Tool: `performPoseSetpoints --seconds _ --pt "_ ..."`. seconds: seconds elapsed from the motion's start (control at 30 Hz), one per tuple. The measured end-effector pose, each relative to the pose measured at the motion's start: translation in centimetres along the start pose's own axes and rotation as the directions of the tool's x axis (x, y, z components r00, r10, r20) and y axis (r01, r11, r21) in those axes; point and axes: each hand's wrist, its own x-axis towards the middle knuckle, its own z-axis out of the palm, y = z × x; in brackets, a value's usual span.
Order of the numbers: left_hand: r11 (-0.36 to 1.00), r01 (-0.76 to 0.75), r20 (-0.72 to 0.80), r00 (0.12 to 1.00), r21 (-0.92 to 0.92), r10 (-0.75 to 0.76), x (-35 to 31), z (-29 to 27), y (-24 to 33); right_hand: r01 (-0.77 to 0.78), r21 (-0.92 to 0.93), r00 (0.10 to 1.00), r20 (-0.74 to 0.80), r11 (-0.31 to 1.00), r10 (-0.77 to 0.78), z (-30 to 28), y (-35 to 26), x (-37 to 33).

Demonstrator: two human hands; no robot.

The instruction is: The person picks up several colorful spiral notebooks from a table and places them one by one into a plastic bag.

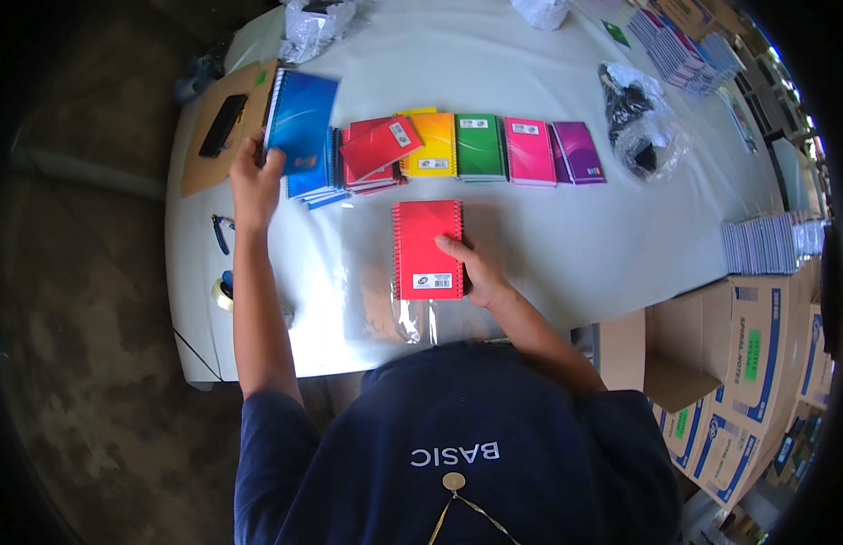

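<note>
My left hand [257, 180] pinches the lower left edge of a blue spiral notebook [301, 118], lifted over the left end of a row of notebooks. My right hand [480, 269] grips the right side of a red spiral notebook [423, 241], its thumb on the cover. Wire coils show along both long sides there, so more than one may be stacked. Beneath lies a clear plastic sheet or bag [376, 313]. The row runs from blue notebooks [316, 193] through red [381, 151], yellow [430, 145] and green [479, 145] to pink [530, 150] and purple [580, 152].
Cardboard [199, 163] with a black phone [223, 125] lies at the far left. Nippers [222, 234] and a tape roll [223, 294] sit near the left edge. Plastic-wrapped bundles [653, 150] and notebook stacks [760, 245] are at right, above an open carton [685, 345].
</note>
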Motion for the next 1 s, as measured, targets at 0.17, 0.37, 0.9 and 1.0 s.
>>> performPoseSetpoints --seconds 0.17,0.37,0.9,1.0 --pt "0.721 -0.69 0.475 0.613 -0.068 0.631 -10.0 3.3 0.6 -0.227 0.148 0.96 0.199 0.963 0.196 0.0 -0.3 -1.1" --pt "0.991 -0.133 0.493 0.861 -0.015 0.123 -16.4 3.3 0.1 0.011 -0.211 0.981 0.192 0.977 0.03 -0.6 0.0 -3.0" --pt "0.77 0.246 0.347 0.937 -0.588 -0.035 -22.3 11.6 -4.6 0.671 -0.527 0.716 0.279 0.521 -0.64 -2.1 6.5 -1.3" --pt "0.864 0.03 0.283 0.95 -0.503 0.132 -22.0 12.2 -5.8 0.68 -0.548 0.69 0.257 0.486 -0.676 -2.6 7.8 -0.8"
